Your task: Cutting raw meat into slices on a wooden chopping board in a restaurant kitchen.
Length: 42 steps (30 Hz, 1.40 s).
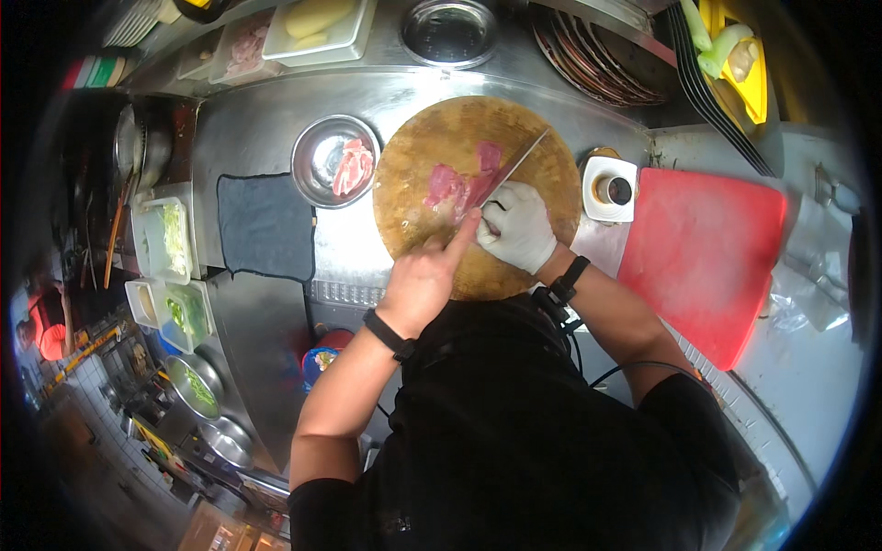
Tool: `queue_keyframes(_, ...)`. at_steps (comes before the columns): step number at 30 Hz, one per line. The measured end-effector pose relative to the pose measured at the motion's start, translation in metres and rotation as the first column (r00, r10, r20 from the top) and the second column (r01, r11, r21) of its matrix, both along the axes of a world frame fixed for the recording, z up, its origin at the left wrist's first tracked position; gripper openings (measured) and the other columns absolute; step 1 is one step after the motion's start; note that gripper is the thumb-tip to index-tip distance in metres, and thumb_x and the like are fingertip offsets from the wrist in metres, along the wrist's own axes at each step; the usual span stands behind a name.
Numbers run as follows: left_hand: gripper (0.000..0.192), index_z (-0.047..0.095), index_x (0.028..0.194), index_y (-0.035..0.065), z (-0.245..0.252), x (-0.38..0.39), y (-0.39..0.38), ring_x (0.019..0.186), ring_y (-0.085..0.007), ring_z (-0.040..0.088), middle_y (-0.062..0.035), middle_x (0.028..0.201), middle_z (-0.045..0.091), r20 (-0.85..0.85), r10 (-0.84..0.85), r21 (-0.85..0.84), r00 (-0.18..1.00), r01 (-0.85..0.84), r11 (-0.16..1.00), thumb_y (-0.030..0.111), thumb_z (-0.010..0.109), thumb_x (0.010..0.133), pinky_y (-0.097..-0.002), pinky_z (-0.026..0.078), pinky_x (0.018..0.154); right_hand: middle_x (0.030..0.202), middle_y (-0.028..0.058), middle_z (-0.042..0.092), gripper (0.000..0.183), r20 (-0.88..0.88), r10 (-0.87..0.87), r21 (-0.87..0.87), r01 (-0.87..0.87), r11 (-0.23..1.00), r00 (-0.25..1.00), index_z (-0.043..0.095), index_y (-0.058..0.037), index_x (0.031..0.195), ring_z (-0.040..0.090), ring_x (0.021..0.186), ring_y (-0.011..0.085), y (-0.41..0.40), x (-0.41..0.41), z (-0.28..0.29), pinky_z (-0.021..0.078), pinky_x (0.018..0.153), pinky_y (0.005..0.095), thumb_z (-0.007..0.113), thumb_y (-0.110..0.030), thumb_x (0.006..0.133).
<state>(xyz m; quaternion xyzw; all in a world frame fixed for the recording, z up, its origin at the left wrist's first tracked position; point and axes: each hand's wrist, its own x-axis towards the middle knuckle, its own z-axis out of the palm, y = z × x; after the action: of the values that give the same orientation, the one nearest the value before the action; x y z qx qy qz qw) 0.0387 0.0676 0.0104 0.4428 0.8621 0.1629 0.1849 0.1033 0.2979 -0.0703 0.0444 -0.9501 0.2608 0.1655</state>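
My left hand (422,279) is bare and grips a knife, its index finger stretched along the blade. The knife blade (515,162) slants up and right over a round wooden chopping block (475,120). My right hand (518,227), in a white glove, presses with curled fingers on raw meat close beside the blade; most of that piece is hidden under the glove. Pink slices of raw meat (445,184) lie on the block left of the blade, with another slice (489,157) higher up. More slices (353,169) rest in a steel bowl (303,155) at the block's left.
A dark cloth (265,224) lies left of the bowl. Right of the block stand a white dish (596,182) holding a small cup of dark liquid (614,190) and a red cutting board (706,255). Food tubs (313,52), a steel pan (449,31) and stacked plates (586,58) line the back.
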Motion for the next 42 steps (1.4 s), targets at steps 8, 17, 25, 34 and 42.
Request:
queue_keyframes(8, 0.098, 0.038, 0.178, 0.0224, 0.018, 0.032, -0.062, 0.076, -0.0398, 0.076, -0.0222, 0.095, 0.07, 0.029, -0.011, -0.091, 1.0, 0.014, 0.996, -0.007, 0.06, 0.088, -0.0504, 0.064, 0.067, 0.103, 0.0042, 0.072, 0.013, 0.019, 0.023, -0.029, -0.023, 0.999, 1.0, 0.076, -0.0131, 0.088, 0.071, 0.103, 0.0318, 0.004, 0.004, -0.003, 0.058, 0.09, 0.0481, 0.08, -0.02, 0.078)
queue_keyframes(17, 0.088, 0.039, 0.177, 0.0244, -0.026, -0.007, 0.041, 0.081, -0.0384, 0.078, -0.0226, 0.109, 0.076, -0.125, 0.018, 0.05, 0.992, -0.012, 0.999, -0.001, 0.064, 0.096, -0.0488, 0.064, 0.069, 0.106, 0.0061, 0.074, 0.017, -0.074, -0.018, 0.104, 0.025, 0.994, 0.997, 0.077, -0.0124, 0.095, 0.072, 0.105, 0.0336, -0.006, 0.002, 0.01, 0.0584, 0.092, 0.0501, 0.081, -0.02, 0.08)
queue_keyframes(25, 0.097, 0.035, 0.179, 0.0259, -0.016, -0.01, -0.05, 0.072, -0.0419, 0.074, -0.0216, 0.086, 0.072, 0.06, 0.191, 0.136, 0.98, -0.198, 0.971, -0.005, 0.062, 0.092, -0.0543, 0.062, 0.07, 0.111, 0.0085, 0.075, 0.015, -0.128, 0.011, -0.003, -0.011, 1.0, 0.992, 0.076, -0.0108, 0.094, 0.073, 0.11, 0.0346, 0.001, 0.01, -0.003, 0.0595, 0.096, 0.0486, 0.084, -0.018, 0.083)
queue_keyframes(34, 0.095, 0.048, 0.173, 0.0233, 0.027, 0.023, -0.033, 0.071, -0.0376, 0.072, -0.0151, 0.084, 0.065, -0.042, 0.073, 0.045, 0.996, -0.072, 0.996, -0.007, 0.067, 0.086, -0.0509, 0.062, 0.069, 0.108, 0.007, 0.075, 0.014, -0.138, -0.019, 0.016, 0.021, 1.0, 0.99, 0.076, -0.0105, 0.093, 0.074, 0.103, 0.0342, -0.001, 0.006, 0.004, 0.0597, 0.091, 0.0491, 0.083, -0.018, 0.083)
queue_keyframes(42, 0.093, 0.046, 0.175, 0.023, 0.04, 0.04, -0.069, 0.068, -0.0371, 0.072, -0.0157, 0.084, 0.063, -0.014, 0.045, -0.059, 0.999, -0.046, 0.997, -0.006, 0.064, 0.088, -0.0515, 0.061, 0.065, 0.106, 0.0046, 0.075, 0.012, -0.115, -0.053, 0.043, 0.058, 0.997, 0.992, 0.076, -0.0129, 0.091, 0.073, 0.104, 0.0315, 0.0, 0.008, 0.003, 0.0585, 0.092, 0.0478, 0.08, -0.02, 0.083)
